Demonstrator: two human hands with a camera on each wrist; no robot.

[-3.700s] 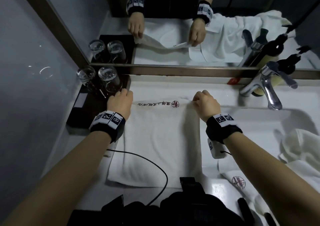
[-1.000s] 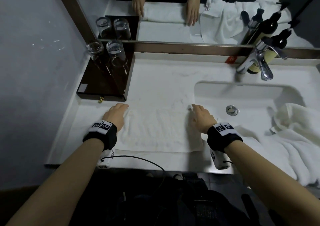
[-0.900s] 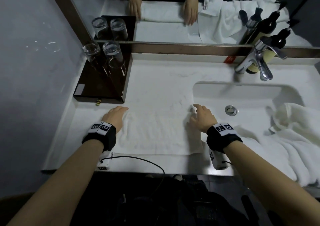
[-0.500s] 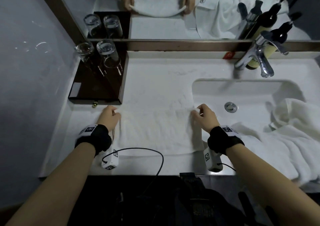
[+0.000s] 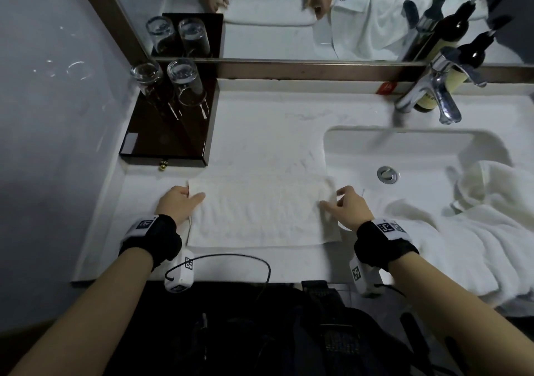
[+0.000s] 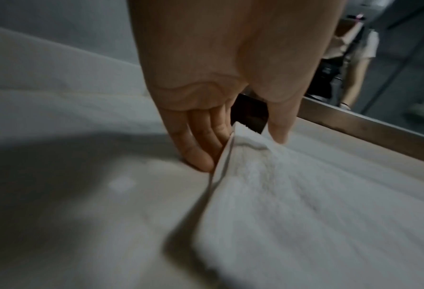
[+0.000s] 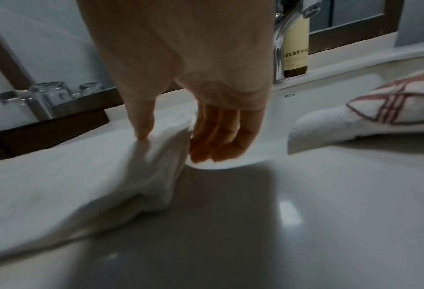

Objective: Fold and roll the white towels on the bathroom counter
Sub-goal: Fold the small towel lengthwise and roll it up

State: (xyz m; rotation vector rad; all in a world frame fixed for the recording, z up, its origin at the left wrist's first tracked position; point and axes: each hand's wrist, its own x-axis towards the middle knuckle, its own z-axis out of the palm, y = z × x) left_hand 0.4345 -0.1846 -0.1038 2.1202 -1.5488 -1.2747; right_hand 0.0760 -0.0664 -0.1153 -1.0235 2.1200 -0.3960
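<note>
A folded white towel [image 5: 260, 211] lies flat on the white counter [image 5: 260, 121], left of the sink. My left hand [image 5: 182, 202] is at its left end. In the left wrist view the thumb lies on top of the towel [image 6: 304, 195], the fingers [image 6: 196, 152] stand against its raised edge, and the left hand [image 6: 239, 151] pinches that end. My right hand [image 5: 344, 205] holds the right end. The right wrist view shows the right hand [image 7: 175, 146] with its thumb on the towel [image 7: 70, 185] and fingers beside the lifted fold.
A dark tray [image 5: 170, 144] with two upturned glasses [image 5: 185, 84] stands at the back left. The sink basin [image 5: 404, 156], a tap [image 5: 433, 98] and a bottle [image 7: 296, 50] are to the right. A heap of white towels [image 5: 476, 237] drapes over the sink's right rim. The counter's front edge is close below the towel.
Both hands went from lying flat on the towel to pinching its two ends. The ends are now slightly lifted. The longer towel seen earlier is folded shorter.
</note>
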